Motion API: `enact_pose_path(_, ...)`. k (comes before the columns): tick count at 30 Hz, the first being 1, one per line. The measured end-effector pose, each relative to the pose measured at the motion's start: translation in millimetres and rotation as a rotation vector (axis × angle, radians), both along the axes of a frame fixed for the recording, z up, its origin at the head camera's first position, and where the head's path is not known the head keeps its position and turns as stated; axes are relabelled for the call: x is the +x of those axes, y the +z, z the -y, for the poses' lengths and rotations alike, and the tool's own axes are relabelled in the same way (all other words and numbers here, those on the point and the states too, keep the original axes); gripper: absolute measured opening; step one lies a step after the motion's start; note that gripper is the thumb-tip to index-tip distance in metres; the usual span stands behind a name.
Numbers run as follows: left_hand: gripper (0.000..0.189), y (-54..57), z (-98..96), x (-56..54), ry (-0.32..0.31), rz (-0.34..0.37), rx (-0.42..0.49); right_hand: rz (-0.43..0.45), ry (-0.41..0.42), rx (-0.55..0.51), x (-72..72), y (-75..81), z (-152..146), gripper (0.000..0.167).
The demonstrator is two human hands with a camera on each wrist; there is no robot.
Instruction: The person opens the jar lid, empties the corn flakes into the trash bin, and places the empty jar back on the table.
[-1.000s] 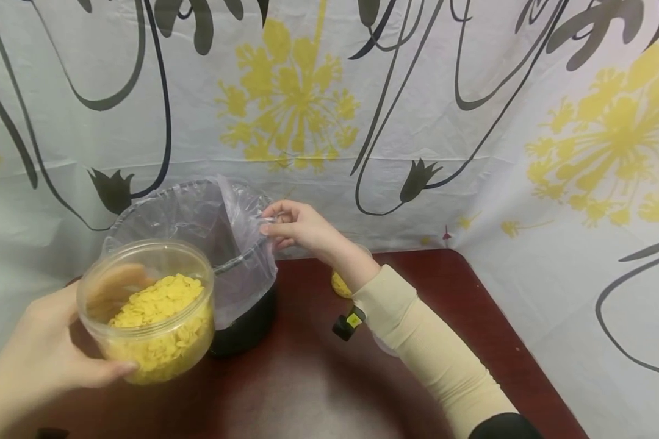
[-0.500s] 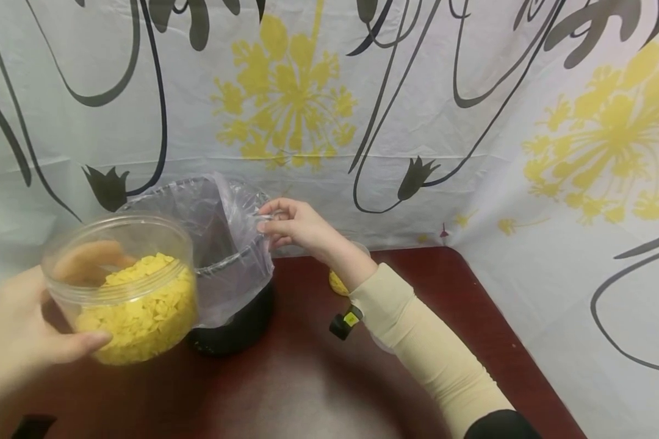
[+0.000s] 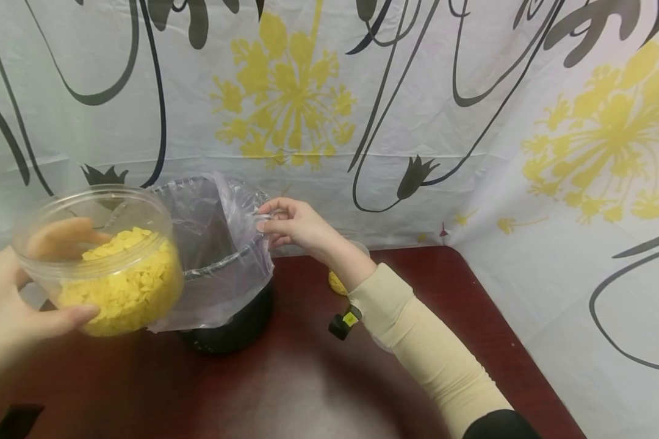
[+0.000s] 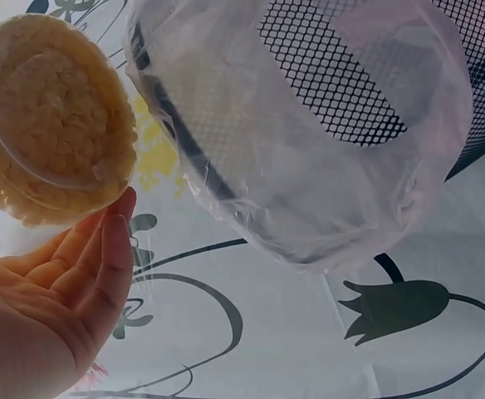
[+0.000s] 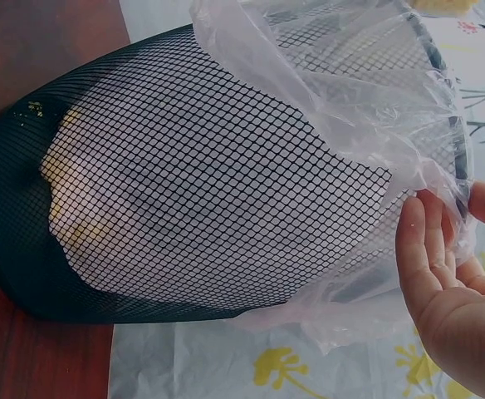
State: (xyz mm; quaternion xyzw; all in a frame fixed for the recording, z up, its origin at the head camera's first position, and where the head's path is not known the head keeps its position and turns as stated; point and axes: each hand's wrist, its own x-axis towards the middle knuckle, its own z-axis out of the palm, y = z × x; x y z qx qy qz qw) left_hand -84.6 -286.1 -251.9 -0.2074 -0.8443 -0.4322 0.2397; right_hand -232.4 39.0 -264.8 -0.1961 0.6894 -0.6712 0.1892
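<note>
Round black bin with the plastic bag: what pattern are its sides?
The round black bin has a diamond mesh, clearest in the right wrist view.

The right grip (image 5: 454,303) pinches the liner (image 5: 359,108) over a mesh bin (image 5: 201,183).

Your tub (image 3: 145,210) is clear and colourless, and the flakes (image 3: 123,283) in it are bright yellow, though your left wrist view turns them a dull amber. The bin (image 5: 218,179) you see is black, patterned in diamond mesh, and its translucent liner (image 3: 225,299) is tinged whitish lilac. Your counter (image 3: 318,390) is dark reddish brown; your right sleeve (image 3: 434,353) is plain pale cream. Before you, the white backdrop (image 3: 450,137) carries yellow starburst flower heads (image 3: 293,91), curling grey-black stems (image 3: 93,99), dark grey tulip-like blossoms (image 3: 416,177) and a tiny red motif (image 3: 443,230).
</note>
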Motion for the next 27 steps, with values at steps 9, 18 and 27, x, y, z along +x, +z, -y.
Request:
enact_pose_path(9, 0.093, 8.3, -1.9, -7.9, 0.117, 0.011, 0.025, -0.001, -0.006, -0.001, 0.4, -0.3, 0, 0.027)
enact_pose_path(18, 0.081, 21.2, -4.0, -16.8, 0.247, 0.102, -0.049, 0.004, 0.001, -0.02, 0.4, -2.0, 1, 0.027)
enact_pose_path(27, 0.084, 35.6, -4.0, -27.9, 0.354, 0.236, -0.12, 0.002, 0.01, -0.021, 0.5, -3.1, 0, 0.026)
